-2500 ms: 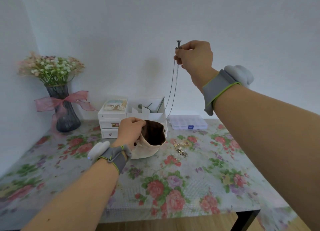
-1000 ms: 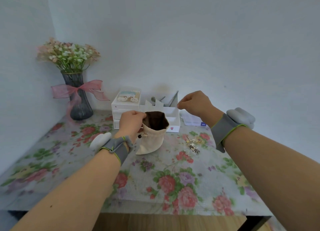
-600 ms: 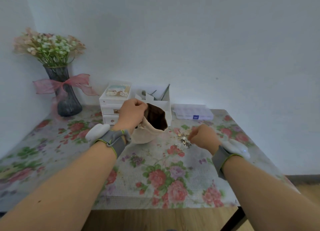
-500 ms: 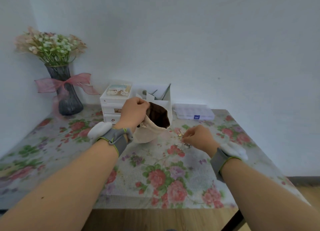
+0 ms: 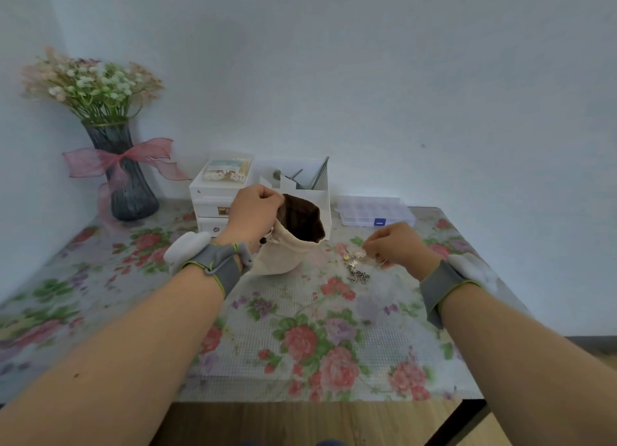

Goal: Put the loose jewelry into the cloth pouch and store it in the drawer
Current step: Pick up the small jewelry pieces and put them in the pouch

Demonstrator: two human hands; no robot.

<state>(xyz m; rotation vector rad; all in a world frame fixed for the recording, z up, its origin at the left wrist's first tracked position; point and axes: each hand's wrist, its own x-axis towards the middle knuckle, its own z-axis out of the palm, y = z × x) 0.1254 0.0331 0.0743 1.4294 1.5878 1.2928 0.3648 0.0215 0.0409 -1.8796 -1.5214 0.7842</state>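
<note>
The left hand point(image 5: 255, 212) pinches the far-left rim of the cloth pouch point(image 5: 287, 245), its grip clamped on the cloth so the dark-lined mouth gapes toward the right. The pouch stands on the flowered table point(image 5: 300, 345), just in front of the white drawer unit point(image 5: 213, 205). The right hand point(image 5: 397, 245) is down at the loose jewelry: its fingertips are drawn together at the pale pinkish pieces point(image 5: 354, 252), but whether they already hold one cannot be told. A small silvery cluster point(image 5: 359, 273) lies just nearer on the table, untouched.

The likeliest trouble is a weak pinch. These pieces are small and lie flat on a textured cloth, so one could slip free on the way to the pouch and drop among the printed flowers, where it would be hard to spot. A chain link could also snag the mesh weave or drag a neighbouring piece along. If the left hand slackens, the soft rim may fold shut or the pouch may tip, spilling whatever is inside. The drawers look shut, so storing the pouch will need a free hand
</note>
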